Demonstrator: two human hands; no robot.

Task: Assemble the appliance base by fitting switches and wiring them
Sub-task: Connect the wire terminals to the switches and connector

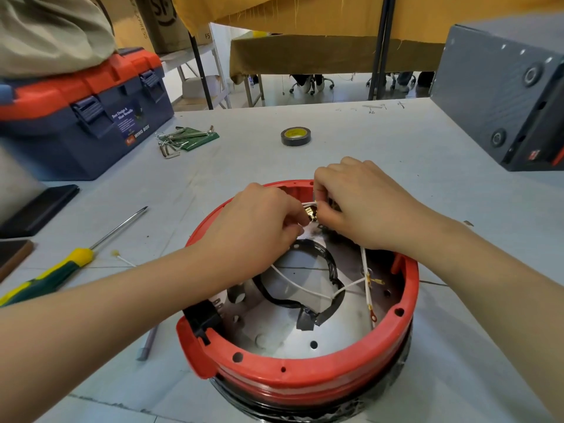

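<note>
Both hands are inside the red base (305,380): my left hand (259,221) and right hand (363,206) pinch a white wire (308,204) at a small brass switch (310,214).

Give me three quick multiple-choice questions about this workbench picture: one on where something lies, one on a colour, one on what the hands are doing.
1. Where does the roll of tape lie?
A. On the table beyond the base
B. Inside the base
C. On the toolbox

2. What colour is the rim of the appliance base?
A. Blue
B. Red
C. Yellow

3. What are the two hands doing?
A. Resting flat on the table
B. Holding the screwdriver
C. Pinching white wire at a small part by the far wall of the base

Answers:
1. A: the tape sits on the bare table, farther off than the base.
2. B: the ring is plainly red.
3. C: the left hand and right hand meet over the white wire; the screwdriver lies untouched.
</note>
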